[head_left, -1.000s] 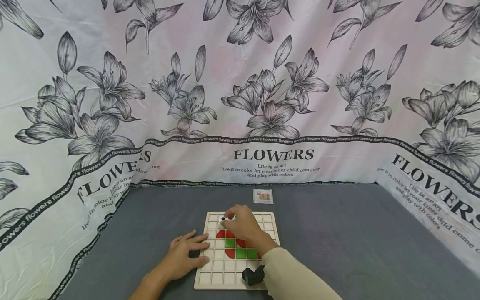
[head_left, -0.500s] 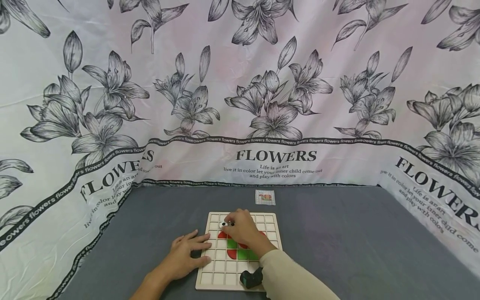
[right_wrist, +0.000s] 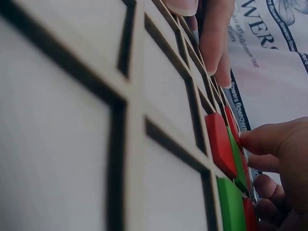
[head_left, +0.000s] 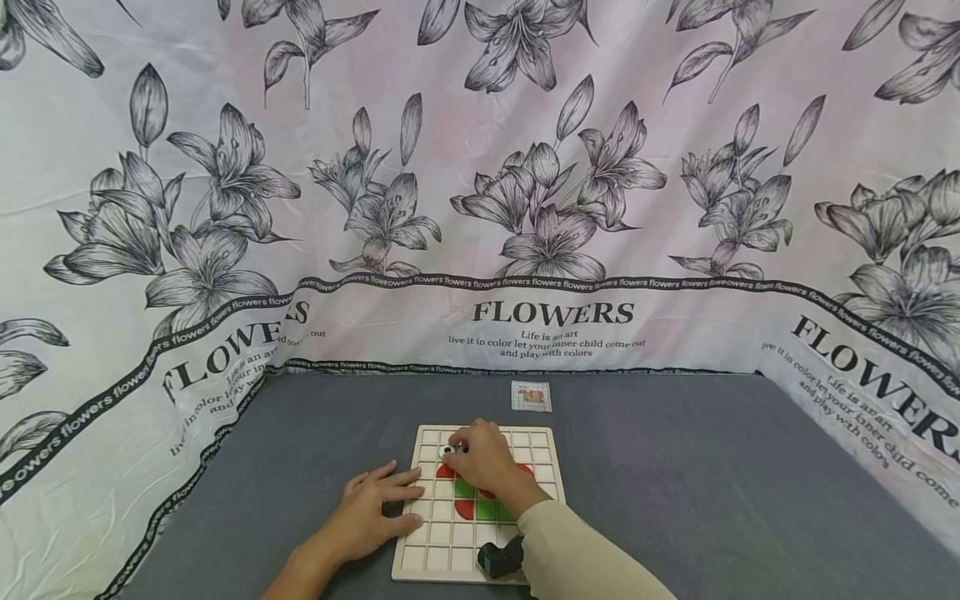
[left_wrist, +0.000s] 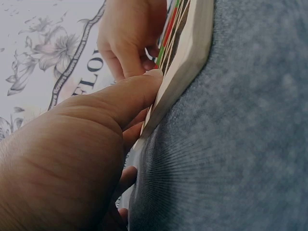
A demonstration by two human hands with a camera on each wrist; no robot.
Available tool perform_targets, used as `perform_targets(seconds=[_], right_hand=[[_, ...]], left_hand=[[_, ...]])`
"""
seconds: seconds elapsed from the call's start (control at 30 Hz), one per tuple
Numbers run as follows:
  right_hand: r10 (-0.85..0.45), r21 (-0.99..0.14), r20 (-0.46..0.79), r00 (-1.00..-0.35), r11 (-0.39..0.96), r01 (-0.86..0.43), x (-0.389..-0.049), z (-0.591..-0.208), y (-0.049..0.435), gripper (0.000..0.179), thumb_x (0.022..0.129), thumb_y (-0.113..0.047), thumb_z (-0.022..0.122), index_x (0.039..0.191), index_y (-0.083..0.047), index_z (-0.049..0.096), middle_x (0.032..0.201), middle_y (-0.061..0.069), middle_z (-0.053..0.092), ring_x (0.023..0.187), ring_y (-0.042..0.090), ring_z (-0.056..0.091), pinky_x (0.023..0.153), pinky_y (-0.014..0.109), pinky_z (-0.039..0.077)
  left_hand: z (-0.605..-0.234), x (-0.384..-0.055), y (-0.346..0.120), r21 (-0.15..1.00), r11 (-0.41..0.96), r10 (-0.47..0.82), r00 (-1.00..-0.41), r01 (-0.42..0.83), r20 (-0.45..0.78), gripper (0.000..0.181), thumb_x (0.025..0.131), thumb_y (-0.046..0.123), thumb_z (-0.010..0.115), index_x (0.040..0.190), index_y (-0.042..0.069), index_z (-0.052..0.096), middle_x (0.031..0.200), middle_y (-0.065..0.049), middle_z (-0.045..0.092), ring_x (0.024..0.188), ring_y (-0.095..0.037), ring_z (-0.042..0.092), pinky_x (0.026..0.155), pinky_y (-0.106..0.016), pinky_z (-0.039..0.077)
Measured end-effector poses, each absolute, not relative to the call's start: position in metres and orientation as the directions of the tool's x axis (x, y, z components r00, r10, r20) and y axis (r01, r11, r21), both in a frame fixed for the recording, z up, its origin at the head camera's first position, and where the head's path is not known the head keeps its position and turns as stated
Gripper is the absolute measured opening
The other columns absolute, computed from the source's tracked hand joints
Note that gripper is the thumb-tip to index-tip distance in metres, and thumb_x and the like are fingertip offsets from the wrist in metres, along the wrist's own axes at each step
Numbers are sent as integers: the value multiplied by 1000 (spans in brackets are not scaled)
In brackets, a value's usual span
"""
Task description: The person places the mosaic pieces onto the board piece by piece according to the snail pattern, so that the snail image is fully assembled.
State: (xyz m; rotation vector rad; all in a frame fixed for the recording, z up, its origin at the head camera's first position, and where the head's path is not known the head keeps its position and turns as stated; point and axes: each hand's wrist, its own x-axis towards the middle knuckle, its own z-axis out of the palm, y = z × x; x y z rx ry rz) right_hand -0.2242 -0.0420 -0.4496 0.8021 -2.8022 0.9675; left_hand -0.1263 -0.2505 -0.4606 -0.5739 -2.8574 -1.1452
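A pale wooden grid board point(head_left: 437, 557) lies on the grey cloth, with red and green tiles in its middle cells, such as a green tile point(head_left: 486, 509) and a red tile point(head_left: 464, 509). My right hand point(head_left: 489, 460) is over the upper part of the board, thumb and fingertips pinching a white tile with a black dot point(head_left: 447, 451). A second dark dot shows right by those fingers; the hand hides cells below it. My left hand point(head_left: 369, 510) rests on the board's left edge, fingers spread. In the left wrist view, its thumb point(left_wrist: 139, 89) touches the board's side.
A small picture card point(head_left: 531, 397) lies beyond the board's far edge. A black device point(head_left: 500, 558) is at my right wrist, over the board's near right part. Flower-printed fabric point(head_left: 555, 325) stands around the back and sides of the grey table surface point(head_left: 675, 475).
My right hand has brought the white dotted tile slightly nearer, to just above the red tile, then holds almost still. My left hand stays at the board's edge. The view has shifted slightly.
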Motion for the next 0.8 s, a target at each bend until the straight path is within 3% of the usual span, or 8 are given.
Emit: perform_targets(seconds=[0.27,0.53,0.63,0.8], right_hand=[[-446,-584,231,-865,647,-490,-225,-450,-36,22,89,-25,69,105,-9,75,86,0,54,82,18,46,65,34,44],[-473,-626,275,-837,573,-529,-215,-434,-22,29,91,-26,66,111,-7,72,95,3,57,89,21,50,70,37,47],[-493,-612,318,-809,545,-573,-211,-419,-10,28,92,-26,65,112,-7,71,98,3,56,91,23,51,72,40,47],[-479,-472,483,-732,562,-679,-203,-384,25,25,88,-23,72,108,-8,72,98,2,57,92,24,55,74,41,48]], left_hand=[[-461,-130,-248,676,657,347,-930,333,122,49,87,44,70,124,11,68,141,-6,50,137,-42,26,103,-67,8],[-462,-126,-249,685,648,347,-930,332,122,49,85,43,72,122,11,69,140,-6,51,137,-43,26,102,-67,8],[-459,-124,-251,671,663,333,-933,334,135,49,84,44,73,120,11,71,139,-7,53,136,-44,29,102,-68,11],[-444,-122,-256,608,718,301,-939,339,167,47,85,42,73,120,11,71,138,-10,53,132,-43,36,99,-72,20]])
